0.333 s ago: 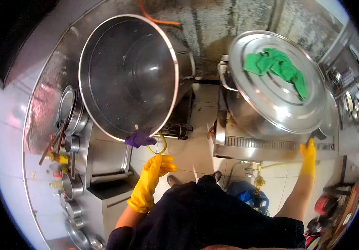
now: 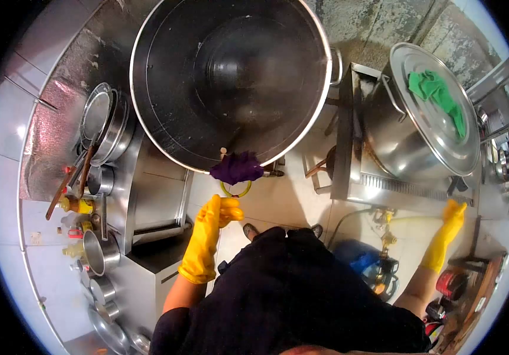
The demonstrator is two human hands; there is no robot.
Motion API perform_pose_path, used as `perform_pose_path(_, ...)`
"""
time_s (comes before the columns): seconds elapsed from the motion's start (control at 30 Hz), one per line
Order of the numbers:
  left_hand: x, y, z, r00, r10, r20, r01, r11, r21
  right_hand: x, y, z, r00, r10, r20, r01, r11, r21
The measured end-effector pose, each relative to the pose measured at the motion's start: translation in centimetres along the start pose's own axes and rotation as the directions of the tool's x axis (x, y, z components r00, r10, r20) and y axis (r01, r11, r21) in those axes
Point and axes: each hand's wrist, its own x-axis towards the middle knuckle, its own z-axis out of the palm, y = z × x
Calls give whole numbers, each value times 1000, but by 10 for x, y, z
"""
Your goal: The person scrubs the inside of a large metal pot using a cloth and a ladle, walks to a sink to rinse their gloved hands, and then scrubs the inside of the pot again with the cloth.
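Observation:
My left hand [image 2: 204, 239], in a yellow rubber glove, is open with its fingers loosely bent, just below a yellow-green ring [image 2: 236, 189]. Above the ring a dark purple cloth [image 2: 237, 168] lies over the near rim of a large metal pot [image 2: 231, 71], whose dark inside faces me. Gloved in yellow too, my right hand [image 2: 447, 232] has its fingers drawn together at the right, with nothing visible in them. It is just below a dark handle [image 2: 458, 184] at the stove's front edge. A lidded pot [image 2: 396, 130] stands there with a green cloth [image 2: 441, 97] on its lid.
At the left are a steel counter [image 2: 157, 189], stacked pans [image 2: 112, 130], bottles [image 2: 77, 205] and small pots [image 2: 102, 251]. A gas valve with a hose [image 2: 388, 238] and a blue object [image 2: 349, 254] are below the stove [image 2: 378, 192]. Shelves with utensils line the far right.
The view has shifted, and the open pot now fills more of it. Both cooking pots appear farther right. My right hand has come away from the dark handle, and my left hand is slightly below the ring.

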Motion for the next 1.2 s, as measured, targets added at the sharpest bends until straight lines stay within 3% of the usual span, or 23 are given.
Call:
perform_pose_path(0.1, 6, -18, -83, 998, 11, -55, -17, 994, -109, -115, -62, 72, 953, -150, 262, 158, 987, -10)
perform_pose_path(0.13, 4, -6, -100, 993, -6, -115, -2, 998, -67, -162, -92, 113, 893, -248, 376, 298, 951, -78)
perform_pose_path(0.17, 8, -13, -119, 988, 0, -157, -12, 997, -76, -210, -129, 145, 790, -236, 566, 364, 923, -122)
perform_pose_path(0.2, 10, -19, -133, 987, 3, -161, -24, 992, -124, -237, -127, 179, 743, -164, 649, 308, 944, -115)
perform_pose_path(0.23, 12, -18, -148, 986, 10, -169, -38, 986, -163, -280, -160, 216, 602, -50, 797, 162, 985, -61)
perform_pose_path(0.27, 15, -21, -156, 985, 14, -171, -46, 982, -181, -305, -158, 251, 495, -211, 843, 581, 802, -141)
perform_pose_path(0.3, 17, -23, -163, 984, 17, -175, -52, 979, -197, -345, -205, 283, 419, 57, 906, 504, 815, -284)
perform_pose_path(0.33, 21, -21, -170, 984, 23, -179, -60, 977, -206, -368, -182, 318, 328, 5, 945, 638, 736, -226)
perform_pose_path(0.37, 26, -21, -173, 985, 18, -174, -55, 977, -207, -400, -191, 341, 297, 25, 955, 658, 719, -223)
perform_pose_path(0.43, 36, -19, -178, 986, 6, -168, -42, 977, -209, -438, -158, 397, 81, 9, 997, 778, 625, -69)
perform_pose_path(0.5, 47, -17, -185, 983, 66, -174, -101, 975, -199, -454, -137, 431, -39, 142, 989, 925, 380, -18)
perform_pose_path(0.53, 50, -10, -187, 978, 78, -194, -114, 976, -185, -454, -122, 439, -84, 62, 995, 928, 368, 56)
perform_pose_path(0.67, 66, -7, -210, 950, 91, -298, -149, 973, -176, -451, -148, 446, -193, 236, 952, 880, 471, 62)
perform_pose_path(0.77, 89, -18, -234, 898, 140, -417, -274, 920, -281, -430, -126, 465, -351, 120, 929, 776, 593, 217)
perform_pose_path(0.8, 99, -18, -245, 884, 113, -453, -263, 923, -282, -420, -128, 474, -334, 127, 934, 756, 628, 185)
perform_pose_path(0.83, 105, -14, -250, 861, 213, -461, -353, 903, -243, -411, -135, 497, -331, 289, 898, 779, 621, 88)
perform_pose_path(0.9, 141, -1, -267, 759, 303, -576, -437, 893, -107, -379, -151, 540, -338, -2, 941, 720, 644, 259)
perform_pose_path(1.03, 196, 70, -247, 700, 458, -547, -368, 889, 274, -320, -139, 646, -157, 46, 986, 868, 482, 116)
perform_pose_path(1.07, 217, 69, -253, 703, 524, -482, -391, 850, 353, -307, -132, 663, -102, 71, 992, 866, 497, 53)
perform_pose_path(1.1, 238, 71, -255, 698, 557, -450, -379, 821, 427, -301, -144, 673, -8, 255, 967, 813, 565, -143)
perform_pose_path(1.17, 269, 80, -244, 688, 512, -515, -279, 841, 464, -268, -74, 717, 96, 87, 992, 839, 528, -127)
perform_pose_path(1.2, 285, 72, -248, 667, 534, -520, -182, 793, 582, -253, -35, 735, 175, 13, 985, 837, 524, -155)
